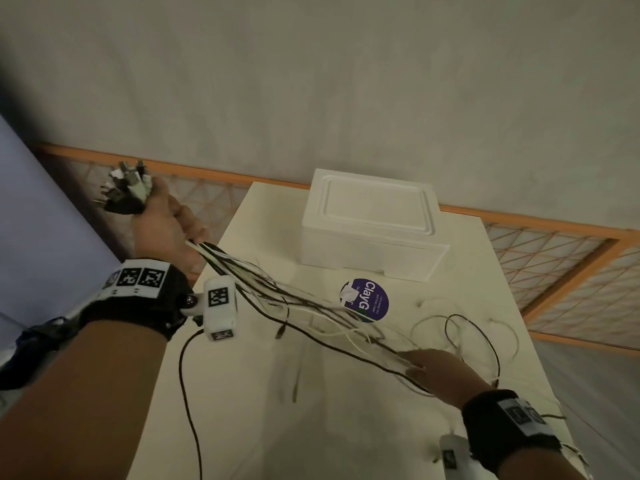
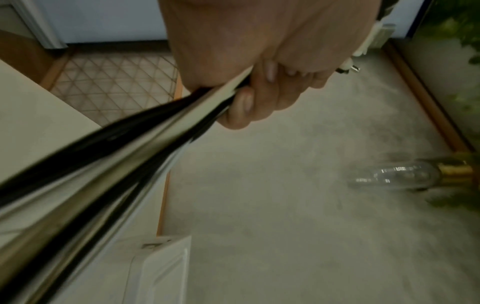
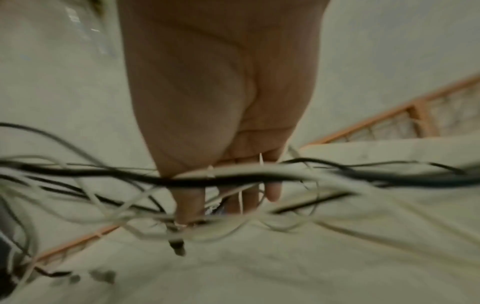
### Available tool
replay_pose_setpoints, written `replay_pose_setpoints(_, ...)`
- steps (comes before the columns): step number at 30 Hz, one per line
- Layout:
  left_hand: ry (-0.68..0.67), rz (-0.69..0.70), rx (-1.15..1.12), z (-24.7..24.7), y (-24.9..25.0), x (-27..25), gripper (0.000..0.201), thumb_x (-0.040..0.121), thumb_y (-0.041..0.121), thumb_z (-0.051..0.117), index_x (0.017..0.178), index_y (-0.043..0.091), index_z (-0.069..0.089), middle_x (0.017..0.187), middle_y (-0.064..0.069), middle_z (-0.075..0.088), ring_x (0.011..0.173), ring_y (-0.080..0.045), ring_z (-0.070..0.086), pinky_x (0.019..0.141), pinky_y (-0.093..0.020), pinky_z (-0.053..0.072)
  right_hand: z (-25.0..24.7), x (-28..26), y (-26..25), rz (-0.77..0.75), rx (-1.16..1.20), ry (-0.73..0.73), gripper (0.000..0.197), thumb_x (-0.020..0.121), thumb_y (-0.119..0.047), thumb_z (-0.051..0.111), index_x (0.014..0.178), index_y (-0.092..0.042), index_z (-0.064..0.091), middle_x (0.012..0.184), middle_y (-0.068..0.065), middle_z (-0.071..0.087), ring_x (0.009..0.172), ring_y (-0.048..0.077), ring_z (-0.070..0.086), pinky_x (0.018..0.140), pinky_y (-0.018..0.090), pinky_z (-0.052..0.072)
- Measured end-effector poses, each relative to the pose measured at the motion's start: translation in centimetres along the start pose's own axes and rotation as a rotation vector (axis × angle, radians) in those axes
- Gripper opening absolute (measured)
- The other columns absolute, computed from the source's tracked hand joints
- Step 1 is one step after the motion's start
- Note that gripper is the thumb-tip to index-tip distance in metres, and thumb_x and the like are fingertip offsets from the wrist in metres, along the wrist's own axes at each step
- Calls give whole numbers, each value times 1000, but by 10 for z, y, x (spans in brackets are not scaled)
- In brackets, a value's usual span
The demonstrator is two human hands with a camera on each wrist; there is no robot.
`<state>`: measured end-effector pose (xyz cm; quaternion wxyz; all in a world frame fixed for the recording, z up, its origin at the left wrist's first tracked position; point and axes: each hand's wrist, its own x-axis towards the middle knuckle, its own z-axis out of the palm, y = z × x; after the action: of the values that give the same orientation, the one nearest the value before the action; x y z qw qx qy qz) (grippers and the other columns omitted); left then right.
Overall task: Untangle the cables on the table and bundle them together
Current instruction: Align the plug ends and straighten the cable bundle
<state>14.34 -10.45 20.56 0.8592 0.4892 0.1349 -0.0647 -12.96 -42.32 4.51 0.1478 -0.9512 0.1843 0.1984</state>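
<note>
Left hand (image 1: 162,223) grip clenched round cables (image 1: 277,292), right hand (image 1: 436,370) fingers straight among them, purple "ClayG" sticker (image 1: 365,301) on table (image 1: 263,393)

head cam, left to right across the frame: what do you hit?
Left hand gripping the plug ends of the black and white cables → round purple sticker → white foam box → right hand with straight fingers among the cable strands.

Left hand (image 2: 246,61) fisted round blurred black and white cables (image 2: 124,156) above carpet (image 2: 285,205).
</note>
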Motion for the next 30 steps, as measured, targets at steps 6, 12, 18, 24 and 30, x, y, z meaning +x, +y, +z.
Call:
replay_pose_setpoints(6, -93, 52, 9, 2, -14, -3, 61, 97, 50, 42, 45, 21, 28, 38, 9, 19, 32, -10, 14, 38, -15, 19, 6, -6, -19, 56, -130, -133, 82, 79, -35, 69, 142, -53, 20, 160, 0, 1, 143, 28, 21, 111, 45, 31)
replay_pose_setpoints(12, -240, 82, -88, 18, -17, -30, 61, 97, 48, 44, 44, 21, 30, 39, 8, 18, 33, -9, 13, 38, -16, 17, -23, 4, -104, -248, 303, 544, 23, 89, -24, 60, 112, -23, 67, 111, -7, 67, 103, 9, 59, 86, 15, 37)
replay_pose_setpoints(18, -318, 206, -121, 22, 13, -45, 53, 97, 48, 41, 56, 21, 21, 42, 7, 16, 36, -10, 11, 39, -17, 20, 8, 34, -94, -69, 220, -62, 66, 74, -79, 46, 121, -34, 56, 129, -1, 56, 116, 20, 55, 97, 39, 44)
replay_pose_setpoints(24, -179, 156, -109, 2, 5, -34, 53, 94, 50, 49, 56, 22, 24, 43, 6, 17, 36, -11, 12, 37, -17, 19, 6, 34, -53, 49, 97, 137, 139, 40, -62, 83, 148, -38, -1, 159, 3, -5, 144, 30, 13, 111, 50, 26)
replay_pose_setpoints(30, -9, 102, -155, -9, 29, -22, 56, 94, 53, 46, 52, 23, 26, 46, 6, 15, 41, -12, 10, 38, -19, 16, -18, 34, -29, 133, 555, 299, 46, 56, -53, 82, 96, -32, 74, 109, 2, 70, 118, 20, 56, 89, 22, 42)
